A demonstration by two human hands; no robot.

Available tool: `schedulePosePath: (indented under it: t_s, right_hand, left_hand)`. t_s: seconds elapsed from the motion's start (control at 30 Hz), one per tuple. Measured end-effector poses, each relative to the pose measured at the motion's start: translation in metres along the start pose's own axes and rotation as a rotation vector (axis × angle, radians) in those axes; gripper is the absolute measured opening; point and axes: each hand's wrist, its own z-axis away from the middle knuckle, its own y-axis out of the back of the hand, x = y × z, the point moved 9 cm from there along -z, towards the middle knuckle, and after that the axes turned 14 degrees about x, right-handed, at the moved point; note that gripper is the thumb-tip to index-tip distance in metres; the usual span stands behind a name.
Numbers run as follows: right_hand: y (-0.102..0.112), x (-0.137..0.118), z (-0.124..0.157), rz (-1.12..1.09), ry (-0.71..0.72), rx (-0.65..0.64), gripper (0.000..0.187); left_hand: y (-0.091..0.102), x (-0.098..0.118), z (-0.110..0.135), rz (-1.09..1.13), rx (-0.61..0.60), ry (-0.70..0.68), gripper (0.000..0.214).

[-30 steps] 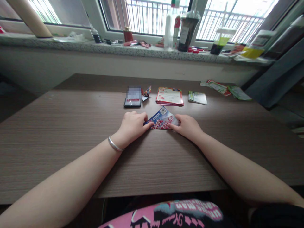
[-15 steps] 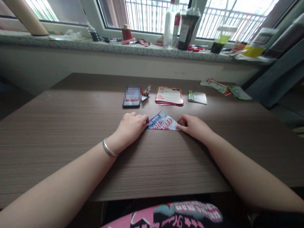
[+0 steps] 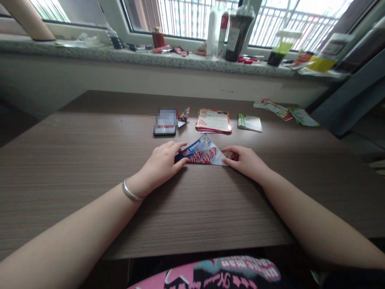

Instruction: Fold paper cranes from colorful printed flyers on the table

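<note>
L hand pinches left corner of folded triangular leaflet on wooden table; R hand fingertips press its right corner, not clamped; phone & flyer stack beyond.

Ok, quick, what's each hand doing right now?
Left hand: closed, pinching the left corner of the folded flyer.
Right hand: fingertips at the flyer's right corner; pinching or just pressing cannot be told.
</note>
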Motion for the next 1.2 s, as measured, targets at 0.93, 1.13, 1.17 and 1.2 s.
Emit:
schedulePosePath:
  t_s: [0.93,1.13,1.17,1.2]
  right_hand:
    - [-0.012,-0.058,0.014,0.103,0.622,-0.014,0.013]
    - [-0.019,-0.068,0.016,0.198,0.710,0.011,0.016]
    - [-0.021,-0.068,0.016,0.192,0.713,0.008,0.016]
    - [-0.023,-0.068,0.016,0.181,0.710,0.006,0.016]
  left_hand:
    - [-0.005,0.047,0.014,0.304,-0.144,-0.439,0.024]
    - [-0.011,0.048,0.017,0.187,-0.259,-0.376,0.042]
    - [-0.012,0.048,0.018,0.168,-0.271,-0.372,0.042]
    - [-0.014,0.046,0.018,0.151,-0.281,-0.363,0.042]
